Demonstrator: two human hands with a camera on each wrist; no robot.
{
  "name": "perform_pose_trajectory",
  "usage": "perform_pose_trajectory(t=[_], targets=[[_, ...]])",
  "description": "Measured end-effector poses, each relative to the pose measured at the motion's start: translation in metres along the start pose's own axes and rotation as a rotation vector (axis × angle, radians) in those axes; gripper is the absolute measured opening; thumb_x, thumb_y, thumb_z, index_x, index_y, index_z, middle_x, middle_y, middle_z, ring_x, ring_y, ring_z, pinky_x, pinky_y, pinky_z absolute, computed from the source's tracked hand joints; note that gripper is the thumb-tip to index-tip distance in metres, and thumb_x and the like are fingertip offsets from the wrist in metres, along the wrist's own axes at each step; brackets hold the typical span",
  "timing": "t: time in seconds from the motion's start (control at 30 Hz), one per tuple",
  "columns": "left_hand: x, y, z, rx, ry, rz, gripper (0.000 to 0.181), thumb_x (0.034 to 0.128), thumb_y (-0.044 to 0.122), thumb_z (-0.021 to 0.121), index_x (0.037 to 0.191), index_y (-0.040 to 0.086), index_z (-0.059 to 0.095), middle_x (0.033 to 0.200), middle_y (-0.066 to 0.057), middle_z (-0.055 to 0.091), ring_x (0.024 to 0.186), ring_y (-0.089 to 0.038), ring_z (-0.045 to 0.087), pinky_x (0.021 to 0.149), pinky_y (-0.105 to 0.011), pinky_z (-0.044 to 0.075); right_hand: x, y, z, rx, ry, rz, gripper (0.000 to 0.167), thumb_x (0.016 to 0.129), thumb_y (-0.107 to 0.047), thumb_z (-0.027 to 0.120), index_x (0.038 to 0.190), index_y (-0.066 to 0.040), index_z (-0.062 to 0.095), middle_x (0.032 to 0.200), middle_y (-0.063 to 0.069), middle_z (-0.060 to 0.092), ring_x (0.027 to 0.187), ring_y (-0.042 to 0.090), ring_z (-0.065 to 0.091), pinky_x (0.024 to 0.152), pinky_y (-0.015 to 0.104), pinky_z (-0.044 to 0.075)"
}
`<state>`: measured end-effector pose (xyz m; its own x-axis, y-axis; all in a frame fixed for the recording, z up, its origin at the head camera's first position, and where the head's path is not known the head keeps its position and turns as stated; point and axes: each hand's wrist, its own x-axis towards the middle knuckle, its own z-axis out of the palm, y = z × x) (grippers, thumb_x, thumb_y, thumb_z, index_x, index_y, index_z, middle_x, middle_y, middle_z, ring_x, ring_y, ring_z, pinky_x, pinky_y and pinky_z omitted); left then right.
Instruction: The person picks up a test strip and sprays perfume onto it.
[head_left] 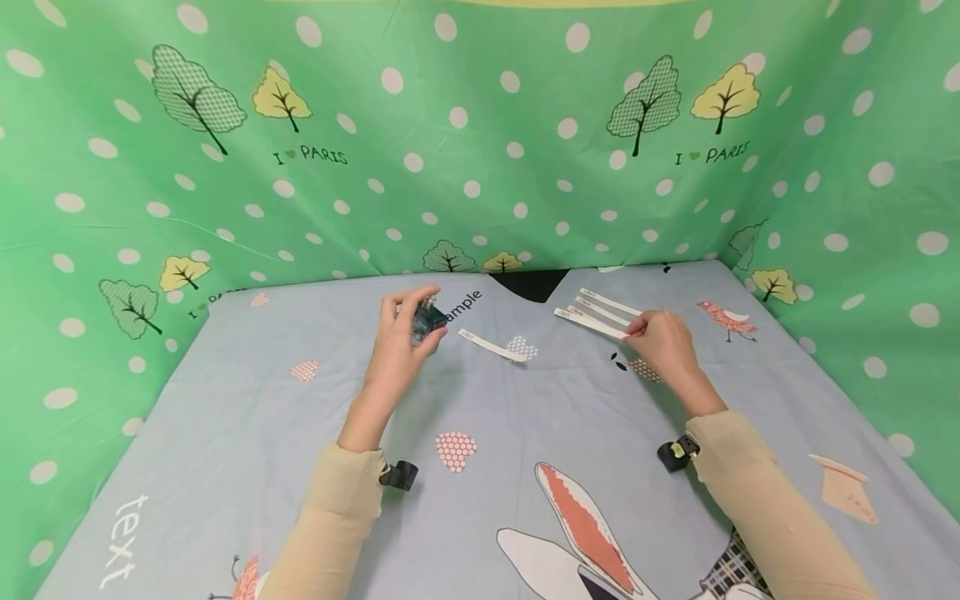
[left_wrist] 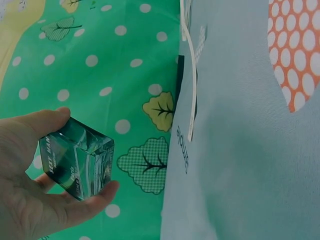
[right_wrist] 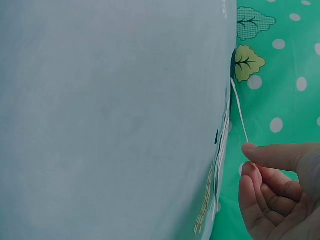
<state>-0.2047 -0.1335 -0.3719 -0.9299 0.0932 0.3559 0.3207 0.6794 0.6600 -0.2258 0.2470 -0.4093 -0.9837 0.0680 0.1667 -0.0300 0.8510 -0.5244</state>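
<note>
A dark teal glass perfume bottle (head_left: 429, 322) is gripped between the thumb and fingers of my left hand (head_left: 396, 346), raised above the far part of the table. Lettering on its face shows in the left wrist view, where the bottle (left_wrist: 75, 162) is tilted. My right hand (head_left: 670, 346) pinches the end of a white paper test strip (head_left: 596, 324) between thumb and finger. In the right wrist view this strip (right_wrist: 239, 110) looks thin, seen edge-on. Several similar strips (head_left: 611, 299) lie just beyond it. Another white strip (head_left: 491, 346) rests alone, right of the bottle.
A grey-blue printed cloth (head_left: 300, 483) covers the table, with hearts, birds and a rabbit drawn on it. Green dotted curtains (head_left: 480, 192) stand along the back and both sides. A small black camera is strapped at each wrist.
</note>
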Motion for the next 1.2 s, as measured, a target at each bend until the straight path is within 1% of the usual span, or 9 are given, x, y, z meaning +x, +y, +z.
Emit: perform_pose_trajectory(t=[0.1, 0.17, 0.27, 0.43, 0.63, 0.77, 0.97, 1.1, 1.2], targets=[[0.000, 0.000, 0.000, 0.003, 0.001, 0.003, 0.058, 0.0931, 0.018, 0.071, 0.144, 0.031, 0.045, 0.138, -0.017, 0.037, 0.119, -0.040, 0.057, 0.101, -0.053, 0.053, 0.001, 0.002, 0.000, -0.006, -0.027, 0.014, 0.014, 0.082, -0.009, 0.078, 0.089, 0.003, 0.074, 0.081, 0.018, 0.073, 0.069, 0.028, 0.065, 0.061, 0.036, 0.050], [0.000, -0.001, 0.000, 0.002, 0.001, 0.001, 0.058, 0.0931, 0.018, 0.071, 0.144, 0.032, 0.045, 0.138, -0.017, 0.037, 0.119, -0.040, 0.057, 0.101, -0.053, 0.053, 0.001, 0.003, 0.001, -0.014, -0.050, 0.028, 0.014, 0.082, -0.010, 0.079, 0.088, 0.002, 0.074, 0.082, 0.018, 0.074, 0.070, 0.029, 0.066, 0.063, 0.038, 0.051], [-0.001, -0.001, 0.000, 0.002, 0.002, 0.000, 0.058, 0.0930, 0.019, 0.071, 0.144, 0.032, 0.045, 0.139, -0.017, 0.037, 0.118, -0.040, 0.057, 0.100, -0.053, 0.054, 0.001, 0.003, 0.001, -0.031, -0.090, 0.054, 0.015, 0.082, -0.013, 0.079, 0.088, 0.000, 0.075, 0.085, 0.018, 0.074, 0.073, 0.030, 0.067, 0.065, 0.042, 0.053], [0.000, 0.000, -0.001, 0.004, 0.001, 0.000, 0.058, 0.0930, 0.019, 0.071, 0.144, 0.031, 0.046, 0.138, -0.017, 0.037, 0.118, -0.040, 0.058, 0.099, -0.053, 0.054, 0.002, 0.003, 0.000, -0.056, -0.148, 0.081, 0.015, 0.083, -0.016, 0.080, 0.088, -0.002, 0.075, 0.090, 0.017, 0.074, 0.078, 0.032, 0.066, 0.067, 0.043, 0.053], [0.000, 0.000, -0.002, 0.002, -0.003, -0.005, 0.058, 0.0929, 0.018, 0.071, 0.143, 0.031, 0.046, 0.138, -0.017, 0.037, 0.118, -0.040, 0.058, 0.101, -0.052, 0.053, 0.003, 0.005, -0.003, -0.077, -0.191, 0.053, 0.015, 0.081, -0.017, 0.080, 0.084, -0.003, 0.075, 0.086, 0.015, 0.074, 0.079, 0.031, 0.065, 0.067, 0.042, 0.052], [0.000, 0.000, -0.003, 0.000, -0.007, -0.008, 0.058, 0.0931, 0.018, 0.071, 0.143, 0.031, 0.046, 0.138, -0.017, 0.037, 0.118, -0.041, 0.057, 0.102, -0.053, 0.053, 0.004, 0.005, -0.007, -0.082, -0.217, 0.047, 0.018, 0.083, -0.020, 0.077, 0.086, -0.003, 0.075, 0.089, 0.015, 0.074, 0.082, 0.033, 0.065, 0.070, 0.044, 0.053], [-0.001, 0.001, -0.003, -0.002, -0.006, -0.010, 0.058, 0.0934, 0.018, 0.071, 0.143, 0.031, 0.045, 0.138, -0.017, 0.037, 0.119, -0.041, 0.057, 0.101, -0.054, 0.053, 0.004, 0.000, -0.014, -0.049, -0.223, 0.082, 0.019, 0.089, -0.020, 0.072, 0.091, -0.001, 0.074, 0.093, 0.017, 0.073, 0.083, 0.032, 0.065, 0.071, 0.043, 0.054], [-0.001, 0.002, -0.004, -0.002, -0.005, -0.010, 0.057, 0.0938, 0.019, 0.070, 0.144, 0.031, 0.045, 0.138, -0.017, 0.037, 0.119, -0.041, 0.057, 0.100, -0.054, 0.053, 0.005, -0.007, -0.017, -0.039, -0.199, 0.072, 0.019, 0.090, -0.019, 0.071, 0.093, 0.000, 0.074, 0.095, 0.019, 0.073, 0.087, 0.034, 0.065, 0.074, 0.044, 0.054], [-0.001, 0.003, -0.004, -0.003, -0.004, -0.006, 0.057, 0.0941, 0.020, 0.070, 0.144, 0.031, 0.045, 0.138, -0.017, 0.037, 0.120, -0.041, 0.056, 0.100, -0.054, 0.053, 0.006, -0.012, -0.019, -0.039, -0.184, 0.062, 0.020, 0.090, -0.020, 0.072, 0.093, 0.000, 0.074, 0.095, 0.019, 0.073, 0.086, 0.034, 0.065, 0.074, 0.044, 0.054]])
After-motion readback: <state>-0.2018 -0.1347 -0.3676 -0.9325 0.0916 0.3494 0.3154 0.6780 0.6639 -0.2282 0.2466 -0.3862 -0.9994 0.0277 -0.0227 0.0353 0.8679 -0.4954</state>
